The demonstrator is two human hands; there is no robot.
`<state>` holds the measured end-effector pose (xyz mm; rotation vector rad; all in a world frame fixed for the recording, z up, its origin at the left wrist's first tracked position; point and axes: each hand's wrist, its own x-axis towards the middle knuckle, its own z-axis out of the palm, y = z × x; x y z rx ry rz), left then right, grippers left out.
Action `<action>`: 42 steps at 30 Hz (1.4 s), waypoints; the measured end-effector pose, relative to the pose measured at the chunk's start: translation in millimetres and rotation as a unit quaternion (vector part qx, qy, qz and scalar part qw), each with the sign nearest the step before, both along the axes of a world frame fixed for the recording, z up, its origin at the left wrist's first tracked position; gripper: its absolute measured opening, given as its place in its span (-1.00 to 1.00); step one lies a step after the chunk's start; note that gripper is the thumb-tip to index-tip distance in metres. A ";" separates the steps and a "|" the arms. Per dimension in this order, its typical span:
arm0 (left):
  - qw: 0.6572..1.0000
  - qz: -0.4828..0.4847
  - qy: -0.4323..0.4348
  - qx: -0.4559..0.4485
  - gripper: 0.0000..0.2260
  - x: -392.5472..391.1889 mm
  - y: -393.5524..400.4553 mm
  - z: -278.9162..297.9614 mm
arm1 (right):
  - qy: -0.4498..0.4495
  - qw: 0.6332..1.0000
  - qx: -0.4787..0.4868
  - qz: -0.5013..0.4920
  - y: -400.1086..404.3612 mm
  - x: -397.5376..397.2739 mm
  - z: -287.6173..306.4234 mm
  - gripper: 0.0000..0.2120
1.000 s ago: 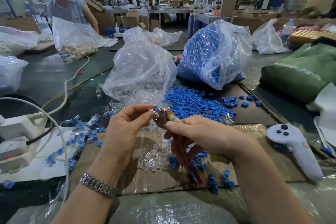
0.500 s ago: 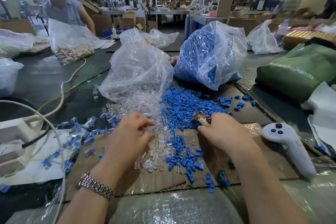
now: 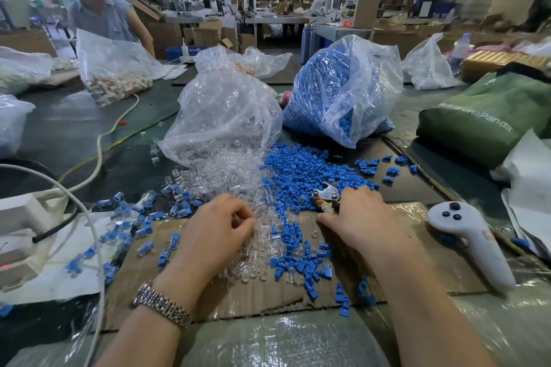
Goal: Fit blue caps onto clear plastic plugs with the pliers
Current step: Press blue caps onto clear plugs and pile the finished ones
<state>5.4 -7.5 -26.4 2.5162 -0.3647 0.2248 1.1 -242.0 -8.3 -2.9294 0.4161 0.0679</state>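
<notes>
Left of centre, the left hand (image 3: 214, 226) has come down from chest height onto the clear plugs (image 3: 238, 176) spilled from the clear bag (image 3: 220, 110). Its fingers (image 3: 241, 219) are curled into the pile; whether they pinch a plug cannot be told. At centre, the blue caps (image 3: 301, 170) lie scattered across the bench (image 3: 59, 134) and the cardboard sheet (image 3: 298, 298). Right of centre, the right hand (image 3: 362, 220) has likewise dropped to the caps, gripping the pliers (image 3: 327, 197), whose head juts above the knuckles. Judgement: one assembly is finished and both hands are fetching parts for the next. Finished pieces (image 3: 125, 217) lie at the left.
</notes>
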 end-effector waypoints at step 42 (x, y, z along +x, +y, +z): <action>0.907 -0.071 0.169 -0.380 -0.68 -1.9 5.0 8.3 | -0.125 0.874 0.441 0.165 31.8 -11.4 17.8 -0.96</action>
